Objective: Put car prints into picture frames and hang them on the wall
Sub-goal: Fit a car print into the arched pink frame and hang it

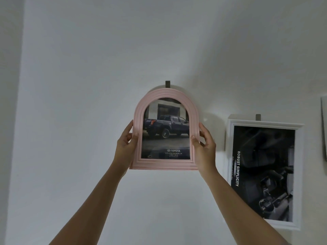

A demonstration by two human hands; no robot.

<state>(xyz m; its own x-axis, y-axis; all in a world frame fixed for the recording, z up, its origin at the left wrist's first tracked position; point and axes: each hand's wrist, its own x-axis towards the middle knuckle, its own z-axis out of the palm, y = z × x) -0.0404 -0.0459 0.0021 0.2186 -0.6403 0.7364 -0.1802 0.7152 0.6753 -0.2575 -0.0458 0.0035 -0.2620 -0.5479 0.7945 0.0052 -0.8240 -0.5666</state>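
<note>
A pink arched picture frame [163, 163] is held up against the white wall [88, 85]. Inside it is a car print [165, 131] of a dark pickup truck with Toyota lettering at the bottom. My left hand [124, 144] grips the frame's left side and my right hand [203, 145] grips its right side. The frame's top sits just under a small dark wall hook [167, 84]. Whether the frame hangs on the hook is hidden behind it.
To the right a white rectangular frame [299, 174] with a black-and-white car interior print hangs from a second dark hook [258, 117]. The edge of another hung item [323, 128] shows at the far right. A wall corner runs down the left side.
</note>
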